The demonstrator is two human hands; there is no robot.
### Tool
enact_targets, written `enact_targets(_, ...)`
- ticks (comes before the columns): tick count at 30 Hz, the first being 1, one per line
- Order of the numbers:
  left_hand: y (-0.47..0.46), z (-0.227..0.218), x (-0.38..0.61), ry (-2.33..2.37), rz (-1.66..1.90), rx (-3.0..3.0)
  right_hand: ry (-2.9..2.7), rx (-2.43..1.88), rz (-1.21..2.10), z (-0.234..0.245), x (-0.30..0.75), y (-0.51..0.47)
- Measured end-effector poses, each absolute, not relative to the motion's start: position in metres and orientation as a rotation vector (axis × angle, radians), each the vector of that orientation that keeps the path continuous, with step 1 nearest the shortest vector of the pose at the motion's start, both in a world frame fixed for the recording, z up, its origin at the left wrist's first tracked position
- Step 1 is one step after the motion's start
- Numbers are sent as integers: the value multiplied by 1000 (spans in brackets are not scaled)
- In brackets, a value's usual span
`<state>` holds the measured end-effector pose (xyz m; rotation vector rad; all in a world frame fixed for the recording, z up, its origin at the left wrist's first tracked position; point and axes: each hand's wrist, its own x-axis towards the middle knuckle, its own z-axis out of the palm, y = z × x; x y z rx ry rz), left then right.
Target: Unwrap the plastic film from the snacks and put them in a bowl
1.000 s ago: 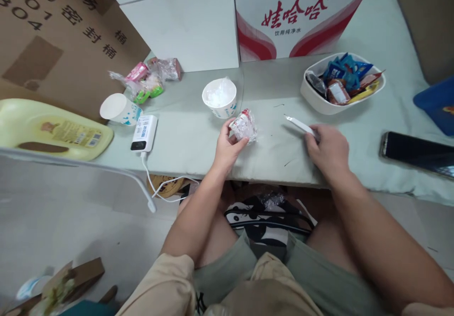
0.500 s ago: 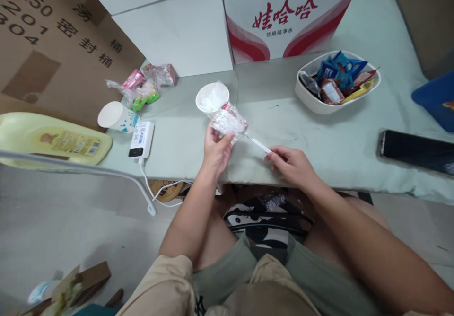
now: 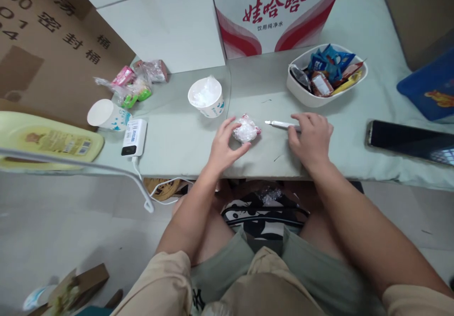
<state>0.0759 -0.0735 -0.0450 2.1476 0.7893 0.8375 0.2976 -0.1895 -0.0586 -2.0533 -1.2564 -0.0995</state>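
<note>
A small crumpled packet (image 3: 246,129) of clear plastic with red edges lies on the cloth-covered surface. My left hand (image 3: 224,145) is beside it, thumb and fingers spread around its near left side. A slim white-handled knife (image 3: 279,124) lies to the right of the packet, its blade pointing left. Over the handle end rests my right hand (image 3: 312,138), thumb and index finger apart; the end of the handle is hidden under it. Behind the packet stands a white paper cup (image 3: 213,109) with crumpled clear plastic inside.
A white tub (image 3: 305,93) of wrapped snacks stands at the back right, near a phone (image 3: 407,141). On the left are a second paper cup (image 3: 101,112), a power bank (image 3: 134,137) with a cable, small wrapped items (image 3: 138,82) and a yellow bottle (image 3: 53,138). Boxes (image 3: 276,18) line the back.
The packet has come down from beside the cup onto the surface, and my left hand has opened. My right hand has moved right and laid the knife down.
</note>
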Motion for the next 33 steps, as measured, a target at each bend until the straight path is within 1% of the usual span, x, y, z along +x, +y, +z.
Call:
enact_targets(2,-71,-45,75,779,770,2193,-1345,-1988,-39,-56,288,-189)
enact_targets(5,-70,-45,77,850,766,2107,-1480,-1836,99,-55,273,-188)
enact_targets(9,-71,-41,80,841,761,1762,-1599,-1597,313,-55,257,-185)
enact_targets(11,-71,-37,80,860,788,1511,-1605,-1551,361,-54,254,-184)
enact_targets(14,-71,-28,80,895,796,1085,-1599,-1543,374,-53,253,-184)
enact_targets(17,-70,-20,80,917,756,892,-1585,-1564,406,-55,256,-184)
enact_targets(21,-69,-17,80,981,763,848,-1580,-1552,375,-58,257,-184)
enact_targets(26,-71,-18,80,948,676,850,-1782,-1527,281,-61,250,-184)
enact_targets(30,-70,-20,81,987,747,858,-1799,-1570,206,-62,247,-184)
enact_targets(33,-64,-22,79,1042,800,857,-1740,-1538,245,-58,253,-186)
